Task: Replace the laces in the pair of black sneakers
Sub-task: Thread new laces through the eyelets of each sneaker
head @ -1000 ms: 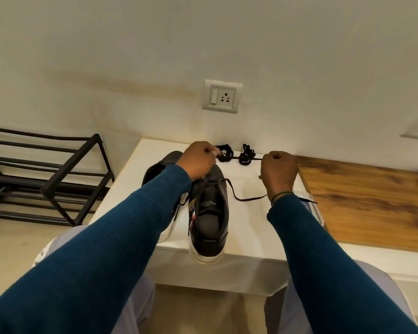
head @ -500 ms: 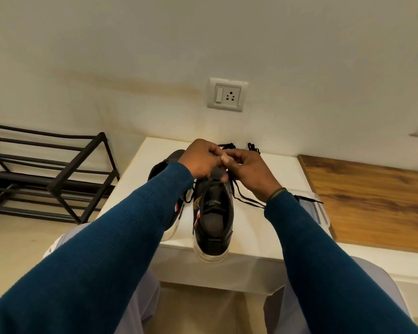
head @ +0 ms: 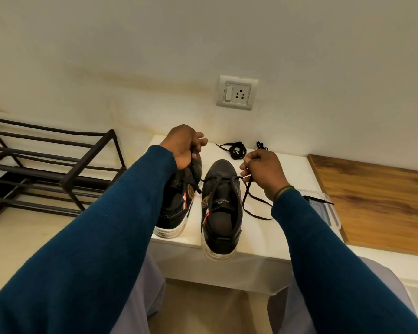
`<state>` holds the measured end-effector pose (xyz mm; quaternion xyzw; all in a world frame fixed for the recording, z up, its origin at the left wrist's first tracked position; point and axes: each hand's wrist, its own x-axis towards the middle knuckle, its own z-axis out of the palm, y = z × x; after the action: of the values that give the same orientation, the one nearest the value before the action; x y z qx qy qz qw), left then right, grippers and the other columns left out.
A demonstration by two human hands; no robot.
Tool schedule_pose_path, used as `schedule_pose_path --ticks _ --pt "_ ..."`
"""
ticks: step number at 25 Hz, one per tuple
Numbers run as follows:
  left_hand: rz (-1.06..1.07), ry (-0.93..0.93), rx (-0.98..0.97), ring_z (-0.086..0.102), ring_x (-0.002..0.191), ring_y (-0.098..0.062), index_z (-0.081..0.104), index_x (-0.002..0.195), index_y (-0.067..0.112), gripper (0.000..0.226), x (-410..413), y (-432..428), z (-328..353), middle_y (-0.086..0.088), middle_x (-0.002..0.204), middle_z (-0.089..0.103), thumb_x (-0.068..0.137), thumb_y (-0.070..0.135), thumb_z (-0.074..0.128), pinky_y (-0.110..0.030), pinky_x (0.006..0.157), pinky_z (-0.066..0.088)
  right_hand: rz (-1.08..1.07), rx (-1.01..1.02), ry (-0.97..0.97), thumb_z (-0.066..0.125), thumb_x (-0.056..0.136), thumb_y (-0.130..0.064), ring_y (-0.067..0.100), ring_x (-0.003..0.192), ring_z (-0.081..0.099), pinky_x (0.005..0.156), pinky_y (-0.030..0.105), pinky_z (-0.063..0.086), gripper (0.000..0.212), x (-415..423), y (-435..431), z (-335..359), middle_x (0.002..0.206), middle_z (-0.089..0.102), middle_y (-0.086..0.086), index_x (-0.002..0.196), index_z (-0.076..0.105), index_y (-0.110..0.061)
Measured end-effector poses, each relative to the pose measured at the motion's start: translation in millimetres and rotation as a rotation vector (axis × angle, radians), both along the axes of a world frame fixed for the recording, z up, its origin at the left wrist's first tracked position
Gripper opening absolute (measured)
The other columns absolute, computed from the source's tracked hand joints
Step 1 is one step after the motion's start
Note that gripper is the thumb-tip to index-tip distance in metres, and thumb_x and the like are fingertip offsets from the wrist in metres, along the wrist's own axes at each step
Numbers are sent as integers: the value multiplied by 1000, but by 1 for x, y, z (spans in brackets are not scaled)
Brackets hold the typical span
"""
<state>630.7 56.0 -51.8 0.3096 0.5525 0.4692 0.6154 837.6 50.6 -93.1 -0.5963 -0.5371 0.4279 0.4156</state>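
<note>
Two black sneakers with white soles stand side by side on a white table (head: pixel 270 235), heels toward me. The right sneaker (head: pixel 221 208) has a black lace (head: pixel 247 203) running through its front eyelets. My right hand (head: pixel 263 172) pinches one end of that lace just right of the toe; the slack loops down onto the table. My left hand (head: pixel 186 145) is closed on the other lace end above the left sneaker (head: pixel 179 203), which my left sleeve partly hides. Two bundled black laces (head: pixel 238 149) lie near the wall behind the shoes.
A black metal shoe rack (head: pixel 48 165) stands at the left on the floor. A clear plastic box (head: pixel 328 210) lies at the table's right edge beside a wooden surface (head: pixel 381 198). A wall socket (head: pixel 237 92) is above the table. My knees are under the table's front edge.
My hands were together over the right sneaker's toe half a second ago; they have now drawn apart, the left going up and left, the right going right, each with a lace end.
</note>
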Motion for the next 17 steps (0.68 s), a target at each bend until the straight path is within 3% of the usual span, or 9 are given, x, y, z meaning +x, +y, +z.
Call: schedule_pose_path --ticks 4,9,13,15,17 --pt "58 -8 -21 47 62 -6 55 115 8 49 -4 4 -2 -2 92 66 87 -14 21 -21 55 25 5 57 71 53 97 -4 14 48 53 44 26 47 10 -5 -3 4 79 68 12 106 56 -7" --pt "126 -64 -13 52 66 -7 55 108 11 52 -11 12 -5 -2 91 64 90 -18 15 -18 55 30 38 25 11 52 97 -4 14 47 50 42 24 43 14 -9 -2 -5 81 71 12 111 54 -4" --pt "115 -140 67 61 71 -11 54 125 1 50 -15 13 -9 -11 96 64 97 -17 16 -15 54 41 68 28 3 52 98 -6 13 48 49 42 24 42 14 -12 -1 -7 81 71 9 112 55 -6" --pt "155 -168 156 61 70 -12 54 126 -2 42 -17 13 -8 -12 96 65 102 -11 21 -17 53 46 53 58 75 51 99 -7 13 48 49 43 24 42 15 -12 2 -5 81 70 8 113 59 -6" --pt "187 -136 237 51 57 -7 56 123 2 32 -20 14 -5 -7 90 65 107 2 28 -17 47 40 14 78 157 52 100 -8 13 47 47 43 24 41 14 -10 3 -3 77 68 7 108 63 -5"
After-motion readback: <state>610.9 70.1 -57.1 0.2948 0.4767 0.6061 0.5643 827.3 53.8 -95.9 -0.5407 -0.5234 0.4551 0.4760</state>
